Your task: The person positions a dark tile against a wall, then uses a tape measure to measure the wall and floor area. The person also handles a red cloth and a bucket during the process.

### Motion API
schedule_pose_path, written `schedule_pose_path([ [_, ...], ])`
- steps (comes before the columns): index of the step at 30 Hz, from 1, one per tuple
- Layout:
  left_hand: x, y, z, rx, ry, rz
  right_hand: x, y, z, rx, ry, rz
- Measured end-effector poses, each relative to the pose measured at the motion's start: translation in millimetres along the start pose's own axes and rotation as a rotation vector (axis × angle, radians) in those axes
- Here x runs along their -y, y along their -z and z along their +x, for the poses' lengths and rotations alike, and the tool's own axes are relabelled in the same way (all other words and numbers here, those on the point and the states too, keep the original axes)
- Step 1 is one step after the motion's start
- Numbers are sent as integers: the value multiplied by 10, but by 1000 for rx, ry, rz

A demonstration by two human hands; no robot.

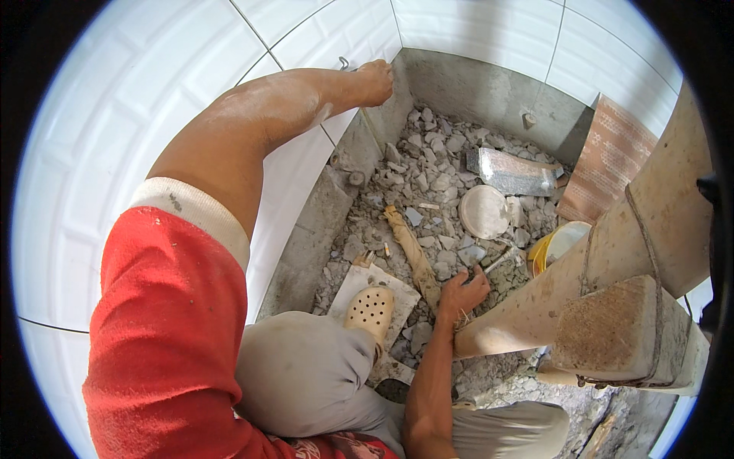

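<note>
My left hand (375,83) is closed against the lower edge of the white wall tiles (298,164), near the far corner. A small metal hook (343,63) shows by its wrist; whatever the fingers grip is hidden. Low over the rubble (436,161), my right hand (462,294) has its fingers curled around something dark that I cannot make out. Just beyond its fingertips lies a thin, pale, rod-like piece (501,258). To its left is a crumpled tan strip (413,252).
A round whitish disc (483,212), a grey flat-sided piece (514,173) and a yellow bucket (541,254) lie in the rubble. A brown patterned tile (608,157) leans on the wall. A thick post (589,252) with a wire-tied block (608,325) slants across the right.
</note>
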State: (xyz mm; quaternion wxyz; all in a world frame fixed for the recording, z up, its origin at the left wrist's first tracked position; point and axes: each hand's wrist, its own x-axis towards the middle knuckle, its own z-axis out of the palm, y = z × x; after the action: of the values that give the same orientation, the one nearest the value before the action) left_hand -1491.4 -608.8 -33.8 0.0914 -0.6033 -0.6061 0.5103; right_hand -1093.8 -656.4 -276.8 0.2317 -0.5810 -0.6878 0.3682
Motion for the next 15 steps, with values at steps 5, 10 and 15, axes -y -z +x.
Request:
schedule_pose_path([
  [5, 13, 56, 60, 152, -20, 21, -23, -44, 23, -11, 2, 8],
  [10, 46, 36, 91, 73, -41, 7, -32, -56, 49, -25, 22, -41],
  [15, 68, 30, 156, 90, -36, -10, -18, -50, 59, -15, 21, -1],
])
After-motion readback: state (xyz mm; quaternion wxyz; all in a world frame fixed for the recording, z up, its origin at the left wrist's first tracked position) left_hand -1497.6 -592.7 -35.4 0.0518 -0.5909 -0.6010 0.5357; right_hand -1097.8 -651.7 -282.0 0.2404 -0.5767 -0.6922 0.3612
